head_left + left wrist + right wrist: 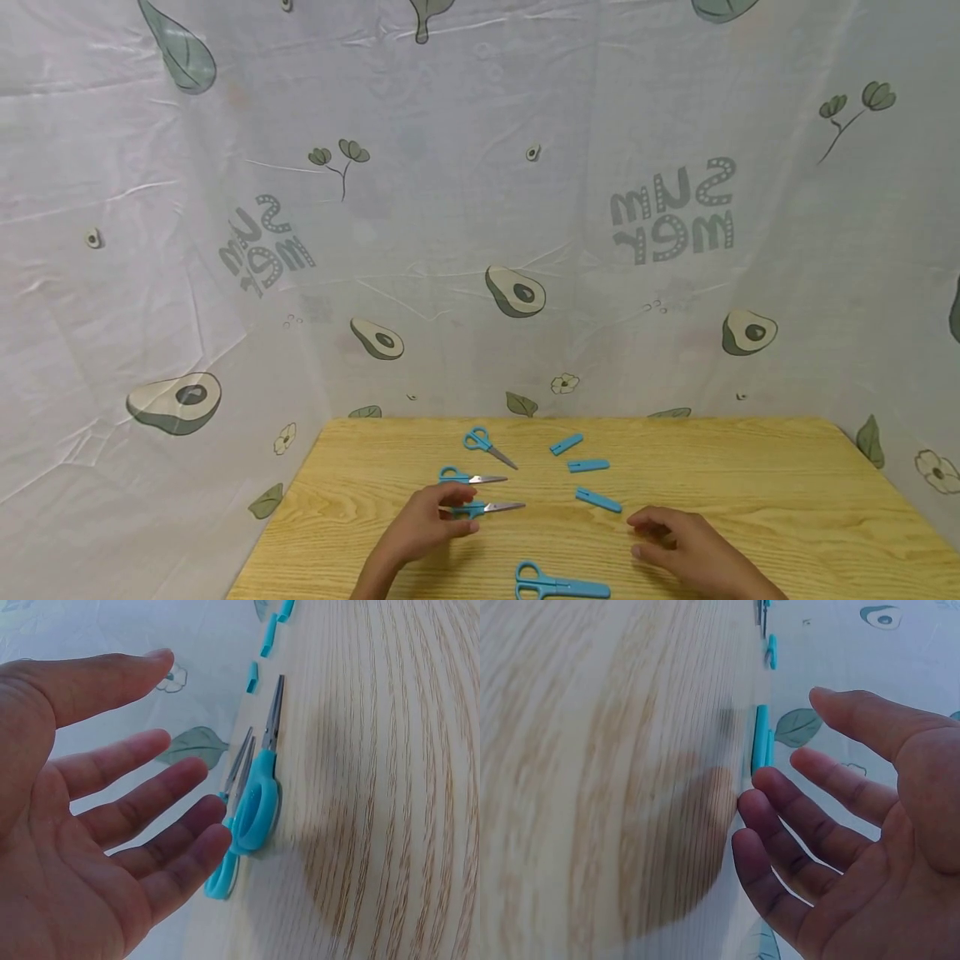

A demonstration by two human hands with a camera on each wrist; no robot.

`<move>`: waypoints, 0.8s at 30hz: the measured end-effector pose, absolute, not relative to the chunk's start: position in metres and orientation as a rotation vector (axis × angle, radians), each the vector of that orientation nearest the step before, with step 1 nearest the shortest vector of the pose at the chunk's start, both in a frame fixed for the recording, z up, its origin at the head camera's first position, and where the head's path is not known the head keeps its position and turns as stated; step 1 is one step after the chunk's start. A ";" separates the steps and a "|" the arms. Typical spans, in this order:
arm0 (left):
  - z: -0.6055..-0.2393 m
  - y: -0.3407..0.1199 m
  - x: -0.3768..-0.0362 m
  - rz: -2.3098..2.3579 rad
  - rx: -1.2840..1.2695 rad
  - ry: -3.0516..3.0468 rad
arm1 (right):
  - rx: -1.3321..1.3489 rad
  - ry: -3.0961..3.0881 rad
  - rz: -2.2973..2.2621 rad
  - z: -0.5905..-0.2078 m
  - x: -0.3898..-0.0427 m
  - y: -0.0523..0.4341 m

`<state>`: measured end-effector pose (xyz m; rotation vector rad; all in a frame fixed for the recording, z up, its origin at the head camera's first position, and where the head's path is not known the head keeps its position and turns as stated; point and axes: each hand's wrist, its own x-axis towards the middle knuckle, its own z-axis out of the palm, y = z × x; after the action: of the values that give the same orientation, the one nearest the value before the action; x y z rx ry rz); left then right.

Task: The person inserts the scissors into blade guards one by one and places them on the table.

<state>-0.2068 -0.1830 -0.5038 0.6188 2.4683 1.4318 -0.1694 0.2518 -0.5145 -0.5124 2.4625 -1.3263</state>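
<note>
Both hands hover low over the wooden table (750, 492), fingers relaxed and spread, grasping nothing. At the left, the left hand (431, 521) has its fingertips at the handle of the nearest uncapped scissors (487, 507); the head view cannot settle whether they touch, and the left wrist view shows the fingers (161, 825) loosely extended with the blue handle (255, 806) just beyond them, seemingly a little apart. That pair lies flat, its bare blades pointing right.

Just beyond it lies a second uncapped pair (471, 477), also pointing right, and farther still a third pair (487, 442) angled toward the right and near side.

On the right, the right hand (675, 542) is released, palm turned inward, fingers lightly bent. Its closest object is the near blue cap (598, 500), lying flat and slanted a little to the left of the fingertips, apart from them. In the right wrist view that cap (760, 739) shows as a slim blue bar just past the fingers (802, 817), not in contact.

Two more blue caps sit farther back: a middle cap (588, 465) and a far cap (566, 444), each separate from the other.

Between the two wrists, at the near edge, lies a capped pair of scissors (561, 583), its handle to the left and its covered blades to the right, untouched by either hand.

Behind the table hangs a white cloth backdrop (480, 208) printed with avocados and leaves.
</note>
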 end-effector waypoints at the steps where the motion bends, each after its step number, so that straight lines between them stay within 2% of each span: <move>1: -0.504 -0.184 -0.207 1.433 0.616 2.469 | -0.514 2.466 -1.327 -0.514 -0.170 0.253; 24: -0.507 -0.189 -0.209 1.456 0.598 2.490 | -0.469 2.652 -1.267 -0.517 -0.171 0.259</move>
<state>-0.2092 -0.1894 -0.5072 0.5976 2.4896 1.4557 -0.1713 0.2586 -0.5172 -0.4686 2.6520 -1.2666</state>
